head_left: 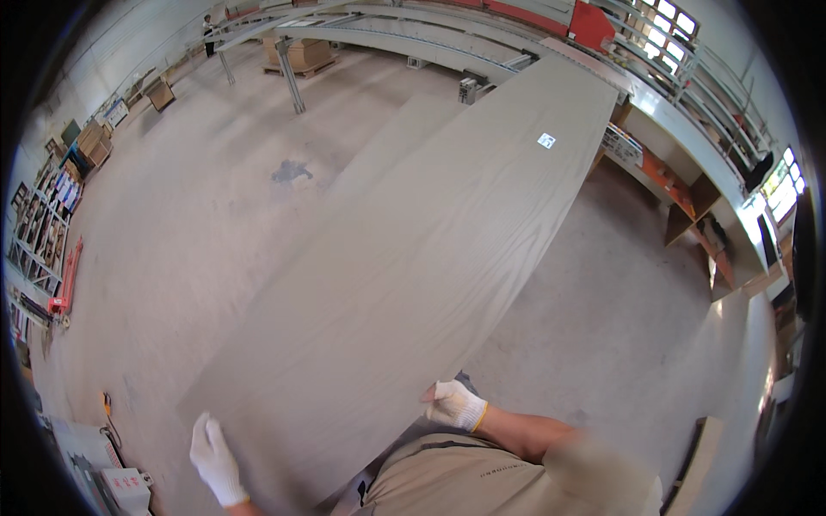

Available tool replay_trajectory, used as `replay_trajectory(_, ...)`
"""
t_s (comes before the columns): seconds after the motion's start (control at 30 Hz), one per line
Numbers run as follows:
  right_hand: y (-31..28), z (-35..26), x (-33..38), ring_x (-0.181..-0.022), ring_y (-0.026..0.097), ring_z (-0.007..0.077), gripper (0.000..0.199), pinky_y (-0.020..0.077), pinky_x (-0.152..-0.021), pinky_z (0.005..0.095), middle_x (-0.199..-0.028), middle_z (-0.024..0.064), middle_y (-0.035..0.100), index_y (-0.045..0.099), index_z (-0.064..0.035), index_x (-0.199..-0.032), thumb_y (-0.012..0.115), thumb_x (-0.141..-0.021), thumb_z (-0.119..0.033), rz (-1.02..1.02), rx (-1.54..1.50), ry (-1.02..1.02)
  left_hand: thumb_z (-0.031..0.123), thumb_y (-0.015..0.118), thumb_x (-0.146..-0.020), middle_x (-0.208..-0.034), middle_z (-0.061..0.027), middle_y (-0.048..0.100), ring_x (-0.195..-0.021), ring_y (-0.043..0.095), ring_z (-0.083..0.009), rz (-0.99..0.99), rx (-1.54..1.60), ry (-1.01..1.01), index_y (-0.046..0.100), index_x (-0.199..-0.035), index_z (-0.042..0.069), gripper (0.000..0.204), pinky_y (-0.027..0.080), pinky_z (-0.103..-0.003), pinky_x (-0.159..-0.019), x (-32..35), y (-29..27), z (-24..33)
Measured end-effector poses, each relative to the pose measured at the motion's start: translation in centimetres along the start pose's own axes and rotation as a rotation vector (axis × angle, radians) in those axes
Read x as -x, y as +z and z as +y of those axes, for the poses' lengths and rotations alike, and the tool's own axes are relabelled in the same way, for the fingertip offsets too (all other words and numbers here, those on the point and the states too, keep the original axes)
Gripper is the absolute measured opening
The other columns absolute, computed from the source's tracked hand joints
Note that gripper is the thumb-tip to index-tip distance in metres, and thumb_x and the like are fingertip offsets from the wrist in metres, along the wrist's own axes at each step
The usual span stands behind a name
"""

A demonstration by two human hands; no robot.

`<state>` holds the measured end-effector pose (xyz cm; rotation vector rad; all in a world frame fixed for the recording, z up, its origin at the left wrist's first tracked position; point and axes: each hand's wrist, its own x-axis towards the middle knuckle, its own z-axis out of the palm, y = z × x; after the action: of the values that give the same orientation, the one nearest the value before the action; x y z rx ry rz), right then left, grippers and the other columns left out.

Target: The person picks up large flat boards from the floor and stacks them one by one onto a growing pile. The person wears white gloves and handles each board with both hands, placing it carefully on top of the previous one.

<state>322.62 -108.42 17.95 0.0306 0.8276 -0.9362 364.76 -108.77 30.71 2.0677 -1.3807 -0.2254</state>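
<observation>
A long grey-brown wood-grain panel [379, 284] stretches from my body toward the far right, with a small white label [546, 141] near its far end. My left hand [215, 460], in a white knit glove, is closed at the panel's near left corner, its fingers together along the edge; its thumb is hard to make out. My right hand [456, 405], gloved too, grips the right long edge close to my waist, with the thumb toward the top face. The panel's underside is hidden, and so are any fingers beneath it.
At the far end, the panel meets a machine with metal rails [413, 45] and a red housing [592, 26]. A workbench with open shelves [680, 185] runs along the right. Stacked boards on a pallet [303, 57] and a distant person [208, 34] are at the back. Racks [43, 224] line the left.
</observation>
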Motion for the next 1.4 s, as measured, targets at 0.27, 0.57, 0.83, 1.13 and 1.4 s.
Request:
replay_trajectory(0.27, -2.8, 1.3, -1.8, -0.095, 0.07, 0.0372, 0.046, 0.0568, -0.091, 0.0513, -0.115, 0.017, 0.065, 0.052, 0.0023, -0.132, 0.07, -0.09, -0.006, -0.335, -0.026, 0.145, 0.04, 0.057, -0.099, -0.129, -0.0221, 0.065, -0.119, 0.061, -0.0391, -0.276, -0.166, 0.439, 0.064, -0.126, 0.001, 0.048, 0.045, -0.047, -0.107, -11.6, 17.4, 11.2)
replay_trajectory(0.57, -12.0, -29.2, -2.3, -0.127, 0.058, 0.0355, 0.053, 0.0451, -0.109, 0.0562, -0.136, 0.0124, 0.061, 0.053, -0.0091, -0.136, 0.056, -0.098, -0.045, 0.206, -0.071, -0.683, 0.056, 0.03, -0.104, -0.114, -0.0278, 0.068, -0.11, 0.063, -0.0443, -0.569, -0.405, 0.261, 0.07, -0.111, 0.001, 0.068, 0.047, -0.053, -0.098, -19.0, 28.0, 21.4)
replay_trajectory(0.83, -14.6, -47.7, -3.3, -0.125, 0.057, 0.0369, 0.051, 0.0469, -0.106, 0.0545, -0.138, 0.0172, 0.058, 0.051, -0.0039, -0.139, 0.062, -0.098, -0.032, 0.478, -0.046, -0.946, 0.056, 0.022, -0.105, -0.109, -0.026, 0.07, -0.107, 0.065, -0.0436, -0.547, -0.39, 0.21, 0.074, -0.097, 0.0, 0.077, 0.048, -0.052, -0.097, -19.5, 32.6, 23.9)
replay_trajectory(1.13, -12.1, -40.0, -3.7, -0.12, 0.059, 0.0365, 0.042, 0.0465, -0.106, 0.0533, -0.133, 0.0161, 0.062, 0.057, -0.0056, -0.13, 0.063, -0.096, -0.03, 0.382, -0.148, -0.854, 0.061, 0.019, -0.103, -0.109, -0.0284, 0.07, -0.106, 0.065, -0.0461, -0.553, -0.429, 0.105, 0.075, -0.102, -0.003, 0.085, 0.048, -0.053, -0.099, -19.9, 27.5, 18.9)
replay_trajectory(1.4, -5.0, -24.6, -3.8, -0.117, 0.06, 0.0376, 0.04, 0.0493, -0.102, 0.0553, -0.13, 0.0165, 0.063, 0.055, -0.0056, -0.13, 0.062, -0.096, -0.026, 0.255, -0.265, -0.718, 0.062, 0.02, -0.104, -0.106, -0.0328, 0.068, -0.105, 0.064, -0.0484, -0.41, -0.458, 0.021, 0.074, -0.094, -0.006, 0.087, 0.046, -0.055, -0.097, -18.0, 18.1, 2.2)
